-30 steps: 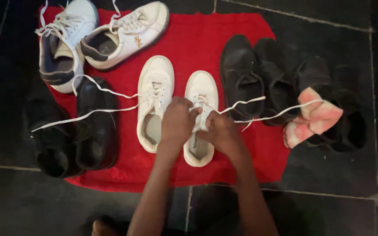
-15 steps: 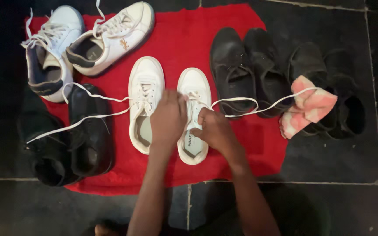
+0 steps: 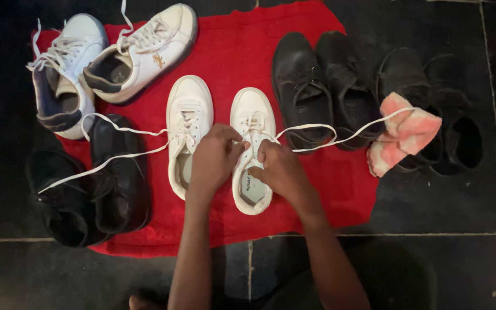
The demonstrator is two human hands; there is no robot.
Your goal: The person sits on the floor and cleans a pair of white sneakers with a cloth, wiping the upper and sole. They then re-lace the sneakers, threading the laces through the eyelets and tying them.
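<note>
Floor: dark tiled floor with pale grout lines; bare tile lies along the near edge and at the far right.
Red cloth: a red cloth spreads over the floor, its near edge just short of a grout line, its right edge ending beside the pink rag.
Left edge: two white sneakers with dark lining lie at the far left corner of the cloth; a pair of black shoes sits half off its left edge.
Left lace: a long white lace runs from the left white shoe out over the black shoes.
Left hand: the left hand lies palm down between the two white shoes, wrist bent, fingers curled together and pinched on lace at the tongue of the right white shoe.
Right hand: the right hand meets it from the right, fingers closed on the same lacing, forearm angled in from below.
Right lace: a lace end loops away to the right across the black shoes.
Right edge: a pink rag rests on another dark pair, off the cloth.
Open room: bare red cloth shows beyond the toes of the white shoes and near the hands' right.
</note>
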